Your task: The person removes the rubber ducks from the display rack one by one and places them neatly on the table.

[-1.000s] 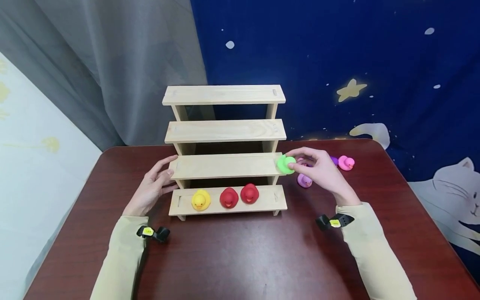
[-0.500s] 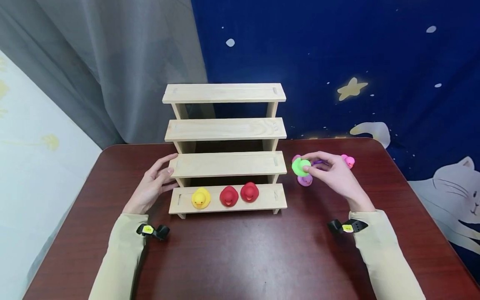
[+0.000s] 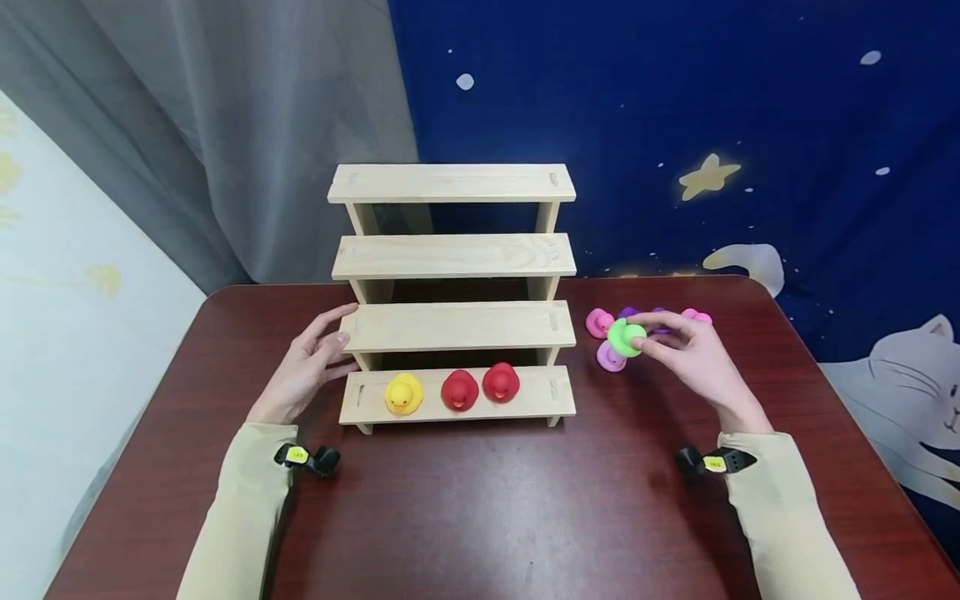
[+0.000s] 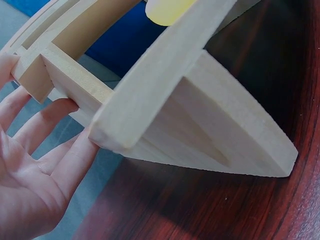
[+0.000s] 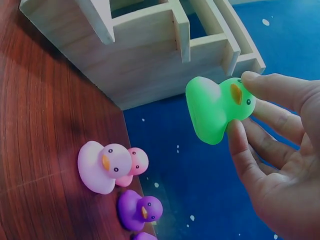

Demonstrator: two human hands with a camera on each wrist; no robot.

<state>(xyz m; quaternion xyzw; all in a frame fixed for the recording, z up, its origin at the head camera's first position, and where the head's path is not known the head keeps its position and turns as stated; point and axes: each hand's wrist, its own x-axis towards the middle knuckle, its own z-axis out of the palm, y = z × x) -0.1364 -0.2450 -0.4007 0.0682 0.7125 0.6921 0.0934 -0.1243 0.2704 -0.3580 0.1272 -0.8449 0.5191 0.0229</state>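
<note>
My right hand point(image 3: 693, 354) pinches a green rubber duck point(image 3: 624, 337) between thumb and fingertips, to the right of the wooden step shelf. In the right wrist view the green duck point(image 5: 215, 107) is in the air with its orange beak toward my fingers. My left hand point(image 3: 306, 367) touches the left end of the step shelf point(image 3: 457, 326), its fingers extended; in the left wrist view the fingertips point(image 4: 67, 105) lie against its side. On the lowest step sit a yellow duck point(image 3: 403, 393) and two red ducks, one point(image 3: 460, 390) beside the other point(image 3: 501, 382).
Right of the shelf, a pink duck point(image 3: 599, 322) and a lilac duck point(image 3: 611, 357) stand on the dark wooden table point(image 3: 480, 508). Purple ducks point(image 5: 132, 210) and another pink duck point(image 3: 697, 316) are partly hidden behind my right hand. Curtains point(image 3: 600, 125) hang behind.
My right hand has moved right with the green duck, from the end of the second-lowest step to above the loose ducks. The left hand stays at the shelf.
</note>
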